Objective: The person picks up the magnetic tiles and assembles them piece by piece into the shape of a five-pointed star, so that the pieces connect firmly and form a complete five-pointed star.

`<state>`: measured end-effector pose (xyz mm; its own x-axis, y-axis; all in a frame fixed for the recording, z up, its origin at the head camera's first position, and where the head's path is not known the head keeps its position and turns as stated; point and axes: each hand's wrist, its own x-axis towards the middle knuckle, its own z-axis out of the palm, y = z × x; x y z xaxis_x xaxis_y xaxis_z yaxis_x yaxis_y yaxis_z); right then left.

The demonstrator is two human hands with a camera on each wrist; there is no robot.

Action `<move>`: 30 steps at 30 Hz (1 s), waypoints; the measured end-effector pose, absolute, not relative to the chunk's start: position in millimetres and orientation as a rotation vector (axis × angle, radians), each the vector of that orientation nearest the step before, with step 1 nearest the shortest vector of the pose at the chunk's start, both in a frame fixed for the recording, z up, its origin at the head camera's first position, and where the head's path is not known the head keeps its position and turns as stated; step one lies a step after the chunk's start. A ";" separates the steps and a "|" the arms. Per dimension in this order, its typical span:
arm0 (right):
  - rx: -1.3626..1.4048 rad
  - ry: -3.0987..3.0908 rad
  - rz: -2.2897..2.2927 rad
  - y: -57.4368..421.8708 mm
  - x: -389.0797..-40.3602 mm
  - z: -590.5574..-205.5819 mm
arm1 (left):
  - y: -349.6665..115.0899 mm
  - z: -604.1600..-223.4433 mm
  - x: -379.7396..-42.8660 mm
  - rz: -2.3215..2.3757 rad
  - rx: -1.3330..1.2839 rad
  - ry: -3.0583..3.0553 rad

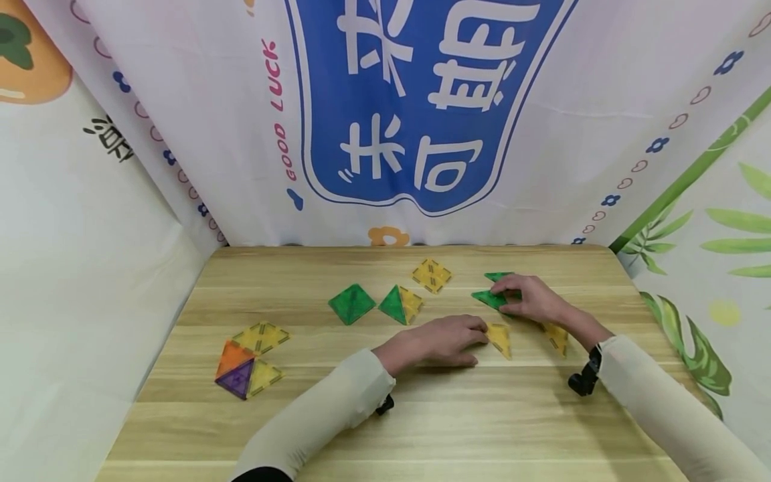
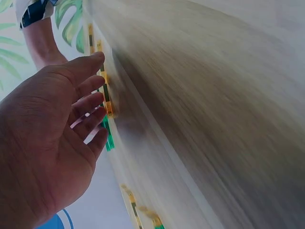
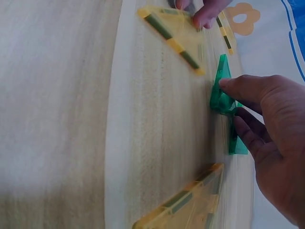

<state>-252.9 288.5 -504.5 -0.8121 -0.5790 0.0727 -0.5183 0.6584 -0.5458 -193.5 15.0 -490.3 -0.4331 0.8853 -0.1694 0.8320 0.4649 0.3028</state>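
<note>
My right hand (image 1: pixel 533 300) is at the far right of the table. Its thumb and fingers pinch a green triangle tile (image 1: pixel 489 298), also visible as a tile (image 3: pixel 221 90) in the right wrist view. A second green triangle tile (image 1: pixel 497 276) lies just behind, partly covered by the fingers. My left hand (image 1: pixel 442 340) has its fingers loosely extended, the fingertips touching a yellow triangle tile (image 1: pixel 499 340). Another yellow triangle tile (image 1: pixel 557 338) lies under the right wrist, partly hidden in the head view.
Left of the hands lie a green tile pair (image 1: pixel 352 304), a green-and-yellow pair (image 1: pixel 401 304) and a yellow square (image 1: pixel 432 275). Several orange, purple and yellow triangles form a fan (image 1: pixel 235 380) at the left. A printed curtain (image 1: pixel 241 167) hangs behind the wooden table (image 1: pixel 458 428).
</note>
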 end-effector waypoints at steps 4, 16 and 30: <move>-0.919 2.772 -0.867 288.9 -250.5 -505.7 | 3.4 -488.1 -191.5 0.265 1.445 2.425; -0.940 2.801 -0.831 288.9 -244.1 -508.5 | -18.2 -484.2 -185.9 0.272 1.412 2.463; -0.933 2.776 -0.801 293.6 -237.4 -509.1 | -2.6 -484.5 -215.5 0.347 1.471 2.296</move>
<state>-237.4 293.6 -509.1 -0.8062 -0.5880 0.0657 -0.5326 0.6729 -0.5134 -215.5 -2.6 -484.5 -0.3730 0.9082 -0.1895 0.8116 0.4184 0.4077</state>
